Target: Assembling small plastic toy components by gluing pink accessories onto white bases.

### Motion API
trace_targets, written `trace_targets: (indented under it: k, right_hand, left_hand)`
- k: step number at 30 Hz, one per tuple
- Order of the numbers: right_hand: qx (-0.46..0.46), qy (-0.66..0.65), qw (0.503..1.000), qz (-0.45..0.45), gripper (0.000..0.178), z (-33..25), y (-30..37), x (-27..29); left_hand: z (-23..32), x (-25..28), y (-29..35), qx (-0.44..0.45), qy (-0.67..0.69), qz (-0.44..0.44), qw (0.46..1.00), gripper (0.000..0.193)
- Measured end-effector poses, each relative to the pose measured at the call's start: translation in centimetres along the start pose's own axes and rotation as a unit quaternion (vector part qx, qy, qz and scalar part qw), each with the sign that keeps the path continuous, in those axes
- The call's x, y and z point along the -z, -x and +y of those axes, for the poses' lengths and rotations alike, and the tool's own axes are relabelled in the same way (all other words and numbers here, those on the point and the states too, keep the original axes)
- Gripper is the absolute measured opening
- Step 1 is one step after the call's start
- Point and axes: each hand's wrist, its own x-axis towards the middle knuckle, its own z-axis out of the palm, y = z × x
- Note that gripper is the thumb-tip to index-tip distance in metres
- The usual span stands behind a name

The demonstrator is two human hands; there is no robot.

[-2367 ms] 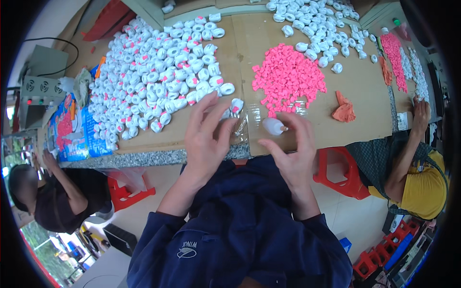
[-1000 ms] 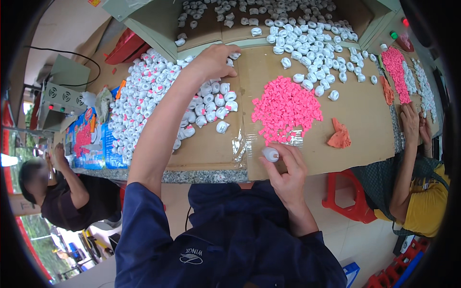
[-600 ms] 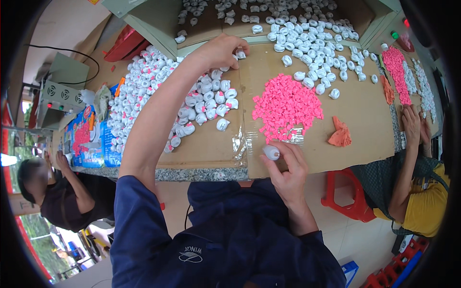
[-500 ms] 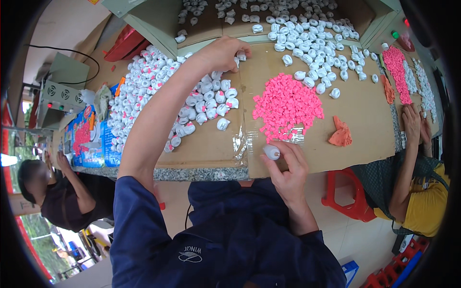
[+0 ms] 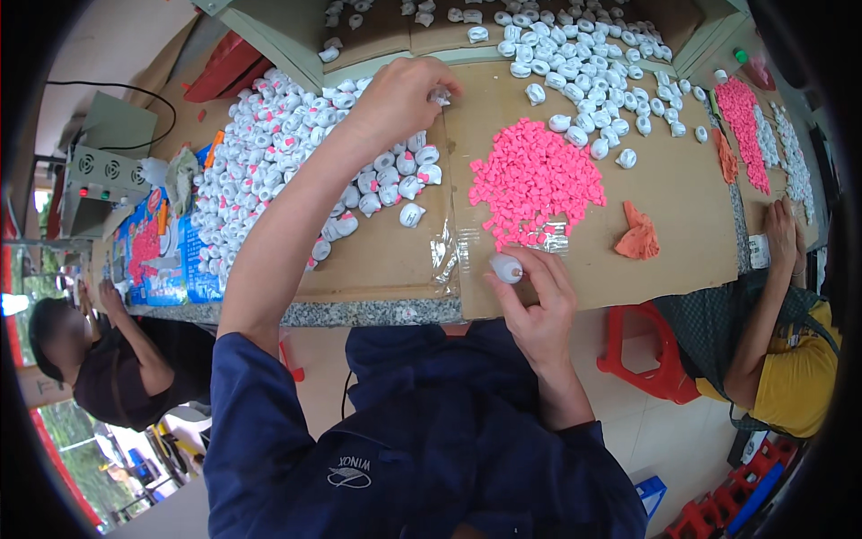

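Observation:
At the far edge of the pile, my left hand (image 5: pixel 406 101) is closed with its fingers curled round a small white rounded piece (image 5: pixel 438 96); part of it is hidden. Below and left of that hand spreads a heap of white pieces (image 5: pixel 269 148), many bearing pink bits. My right hand (image 5: pixel 541 301), near the table's front edge, pinches a small translucent white bottle (image 5: pixel 505 268) between thumb and fingers. Just beyond the bottle lies a pile of pink pieces (image 5: pixel 539 180).
More white pieces (image 5: pixel 584 81) spread from an open grey metal box (image 5: pixel 269 45) onto the cardboard (image 5: pixel 691 242). An orange scrap (image 5: pixel 637 234) lies right of the pink pile. Co-workers sit at both sides; a red stool (image 5: pixel 642 359) stands at right.
The view has shifted slightly. My left hand has turned a little, and less of the white pieces at its fingertips shows. My right hand keeps its hold on the bottle.

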Motion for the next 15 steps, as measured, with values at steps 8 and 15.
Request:
trace_targets:
  k: [8,15]
  right_hand:
    - [-0.008,-0.012,1.000,-0.007,0.028,0.0,0.0,-0.1]
    - [-0.041,-0.029,0.999,-0.005,0.028,-0.5,0.3,0.0]
  left_hand:
    - [8.0,-2.2,10.4,0.031,0.099,0.050,0.993,0.025]
    - [10.0,-2.7,12.2,0.128,0.183,0.067,0.972,0.036]
